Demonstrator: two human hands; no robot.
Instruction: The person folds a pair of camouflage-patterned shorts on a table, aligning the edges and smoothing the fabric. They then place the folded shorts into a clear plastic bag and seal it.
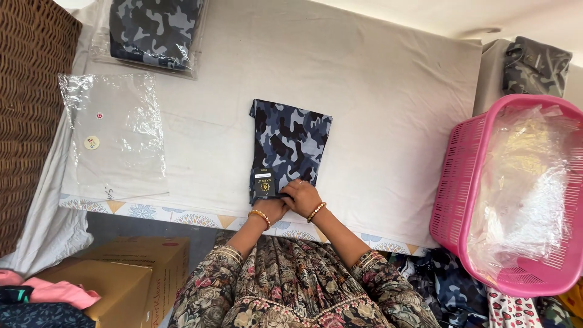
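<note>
Head view. A folded blue-grey camouflage cloth garment (288, 147) lies flat near the middle of the white-sheeted table (388, 91), its near edge close to the table's front border. A small dark card tag with a gold emblem (264, 184) sits on the garment's near-left corner. Both hands meet at that near edge. The left hand (270, 210) lies just below the tag, its fingers tucked at the cloth edge; whether they pinch the cloth cannot be told. The right hand (302, 197) rests on top of the garment, its fingers (293, 186) curled down and pressing the fabric just beside the tag, not visibly closed around anything.

Handling judgement: the garment appears light, soft and limp; it would likely sag and unfold if lifted by one corner. Hold it at the folded near edge with both hands, or support it flat from beneath.

Surroundings: an empty clear plastic bag (115, 135) lies well to the left; a bagged camouflage garment (155, 30) lies at the far left; a pink plastic basket (458, 182) holding clear bags stands at the right.
</note>
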